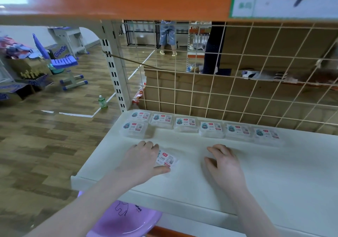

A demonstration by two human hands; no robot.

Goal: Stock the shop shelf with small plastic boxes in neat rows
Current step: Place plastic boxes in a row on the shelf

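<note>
Green bottle on floor, far left, irrelevant. White shelf: back row of six boxes along wire grid, one second-row box at left end. Left hand grips loose box, fingers curled over far edge, thumb pinching near edge. Judgement: slide it up beside second-row box, edges flush, label aligned. Right hand rests flat, fingers loosely spread, holding nothing.

One head-worn camera looks forward and down, close over the white shelf and out through its wire back
</note>
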